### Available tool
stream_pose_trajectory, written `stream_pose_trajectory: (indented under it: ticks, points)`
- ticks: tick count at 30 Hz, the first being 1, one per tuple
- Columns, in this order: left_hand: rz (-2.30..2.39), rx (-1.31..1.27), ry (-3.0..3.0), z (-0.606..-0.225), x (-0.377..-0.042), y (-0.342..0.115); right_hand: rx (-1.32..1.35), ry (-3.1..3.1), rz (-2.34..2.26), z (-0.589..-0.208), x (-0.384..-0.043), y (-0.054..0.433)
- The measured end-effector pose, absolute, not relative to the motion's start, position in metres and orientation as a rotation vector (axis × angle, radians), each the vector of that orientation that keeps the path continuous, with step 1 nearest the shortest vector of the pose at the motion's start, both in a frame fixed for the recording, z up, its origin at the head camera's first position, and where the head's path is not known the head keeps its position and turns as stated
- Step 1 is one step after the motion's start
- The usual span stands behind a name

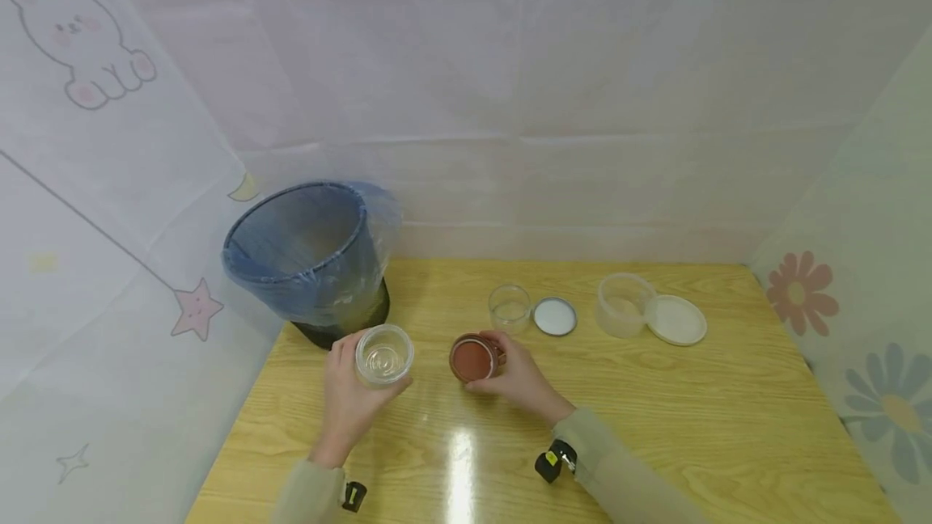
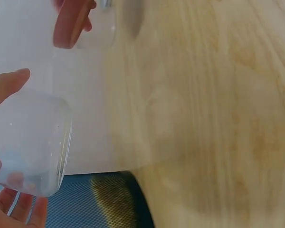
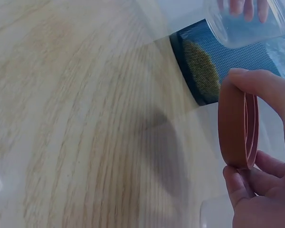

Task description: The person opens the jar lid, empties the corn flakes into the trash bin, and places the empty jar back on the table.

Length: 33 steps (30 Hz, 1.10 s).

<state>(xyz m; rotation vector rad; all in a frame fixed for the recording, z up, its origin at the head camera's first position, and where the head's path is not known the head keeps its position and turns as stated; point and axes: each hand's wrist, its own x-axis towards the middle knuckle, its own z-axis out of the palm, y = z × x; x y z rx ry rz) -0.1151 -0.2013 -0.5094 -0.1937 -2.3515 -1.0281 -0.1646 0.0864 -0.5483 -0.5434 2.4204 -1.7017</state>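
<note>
My left hand (image 1: 351, 390) grips a clear jar (image 1: 384, 356) around its side, its round mouth tipped toward the head camera. The left wrist view shows the thumb and fingers spread about the clear wall of this jar (image 2: 33, 142). To its right, my right hand (image 1: 518, 374) pinches a reddish-brown lid (image 1: 472, 359) by the edge. In the right wrist view the lid (image 3: 233, 126) stands on edge between thumb and fingers, its hollow side facing the palm. Jar and lid are apart, both held over the wooden table (image 1: 582, 427).
Left of the hands stands a dark mesh bin (image 1: 349, 314) lined with a blue bag (image 1: 320, 277). Behind the right hand are a small clear container (image 1: 510, 310) and a grey-rimmed white lid (image 1: 555, 317). Farther right sit a frosted tub (image 1: 622, 306) and its pale lid (image 1: 677, 320).
</note>
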Motion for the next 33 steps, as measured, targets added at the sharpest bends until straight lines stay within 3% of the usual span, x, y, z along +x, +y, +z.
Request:
stream_pose_trajectory:
  ticks: [19, 33]
  points:
    - [-1.273, 0.03, -2.387, -0.558, -0.182, -0.182, -0.581, 2.825, -1.345, -0.573, -0.201, 0.041]
    - [-1.242, 0.105, -2.373, -0.575, -0.208, -0.177, -0.442, 3.012, -1.259, -0.576, -0.214, 0.028]
